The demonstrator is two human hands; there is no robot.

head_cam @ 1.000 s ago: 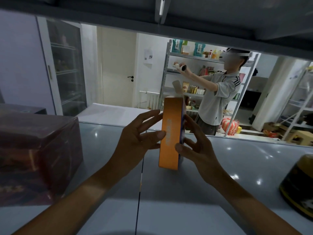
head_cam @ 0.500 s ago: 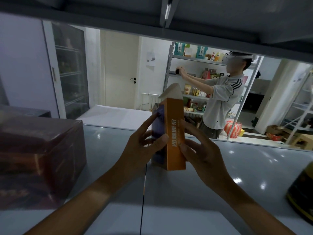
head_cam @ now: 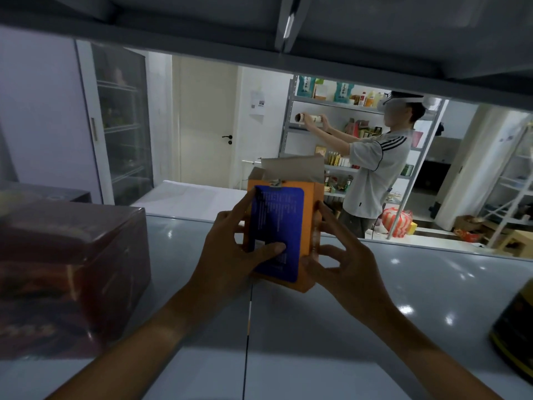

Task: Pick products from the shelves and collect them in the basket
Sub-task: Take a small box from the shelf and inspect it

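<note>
Two hands hold an orange carton (head_cam: 308,226) upright just above a glossy grey shelf (head_cam: 403,284), its blue back panel turned to the camera and its grey top flap standing open. The left hand (head_cam: 230,255) wraps the carton's left edge, thumb pressed across the blue panel; the right hand (head_cam: 340,264) curls its fingers against the right edge and lower corner. No basket shows in this view.

The likeliest trouble, as a judgement only: with the flap loose, tipping the carton on its way to the basket could spill whatever is inside, and the flap could catch on the underside of the shelf above (head_cam: 259,30) as the carton comes out. A dark wrapped box (head_cam: 72,269) stands well apart to the left and a dark jar (head_cam: 516,327) at the right edge, so a wide swing either way could knock them.

The blue panel carries rows of small pale print, too fine to read. No brand name faces the camera. In the room beyond, another person (head_cam: 377,168) reaches to a metal rack (head_cam: 288,116) of goods, whose labels are too small to make out.
</note>
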